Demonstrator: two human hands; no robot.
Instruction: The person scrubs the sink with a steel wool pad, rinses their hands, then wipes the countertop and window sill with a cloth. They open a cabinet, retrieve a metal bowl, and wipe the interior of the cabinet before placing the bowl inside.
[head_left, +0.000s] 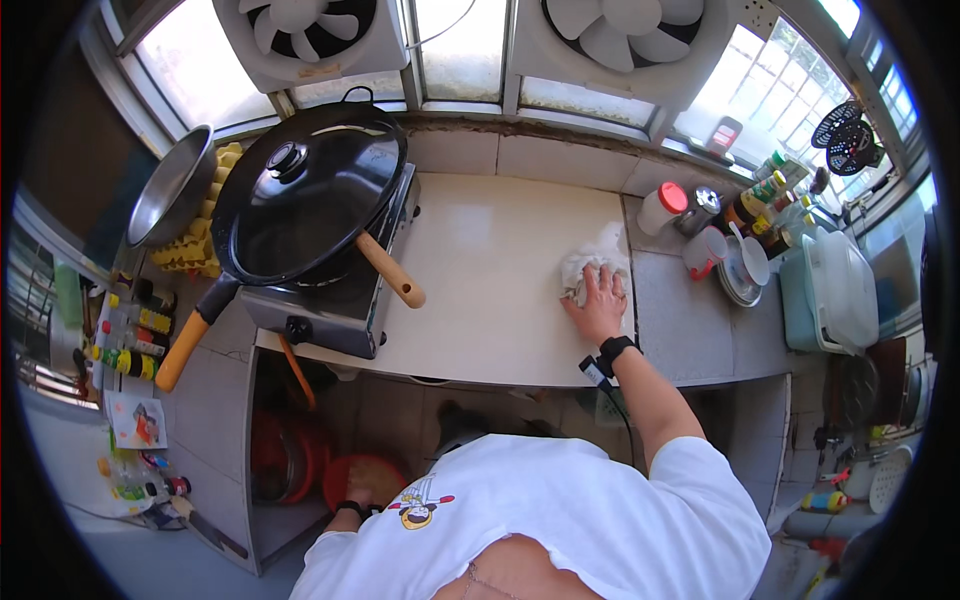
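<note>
My right hand (596, 304) presses a crumpled white cloth (581, 266) onto the cream countertop (480, 285), fingers spread over it near the dark seam at the right. A damp, shiny patch shows just beyond the cloth. A black band circles my right wrist, with a cable hanging from it. Low at the left, my left hand (364, 487) is down by a red plastic vessel (386, 480) under the counter's front edge. It is dim there and partly hidden by my white T-shirt, so its fingers cannot be made out.
A gas stove (315, 322) bears a black wok with a lid (322, 195); wooden handles jut toward me. Left of it, a steel bowl (172, 187) leans on yellow egg trays (191, 251). At right stand a red-lidded jar (662, 206), bottles, stacked dishes (739, 285) and a light-blue bin (806, 300).
</note>
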